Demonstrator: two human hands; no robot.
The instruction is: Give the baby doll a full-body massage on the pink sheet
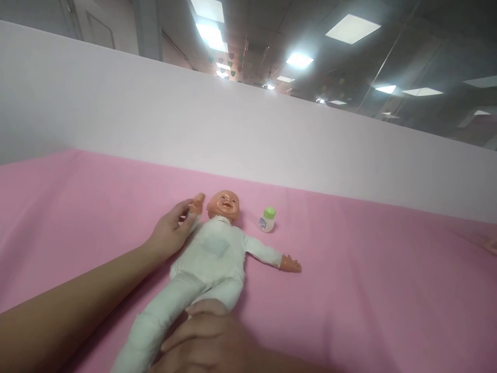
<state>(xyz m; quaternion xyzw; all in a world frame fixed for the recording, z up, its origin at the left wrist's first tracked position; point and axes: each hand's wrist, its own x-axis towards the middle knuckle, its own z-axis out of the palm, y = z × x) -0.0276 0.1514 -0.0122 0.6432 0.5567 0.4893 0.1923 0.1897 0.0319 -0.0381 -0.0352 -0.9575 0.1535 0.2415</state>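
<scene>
A baby doll (212, 254) with a hard plastic head and a white cloth body lies face up on a pink sheet (349, 290). A faint bluish patch marks its chest. My left hand (174, 228) is closed around the doll's arm near the wrist, on the left, with the plastic hand sticking out above my fingers. Lower down, my right hand (213, 339) curls over the doll's leg and hides part of it. The doll's other arm stretches out to the right, untouched. Beside the doll's head stands a small clear bottle (266, 221) with a green cap.
A white wall or panel (240, 129) rises behind the sheet. Beyond its top edge is glass reflecting ceiling lights (351, 28). A skin-coloured shape (491, 245), too cut off to name, shows at the right edge. Creases run across the sheet.
</scene>
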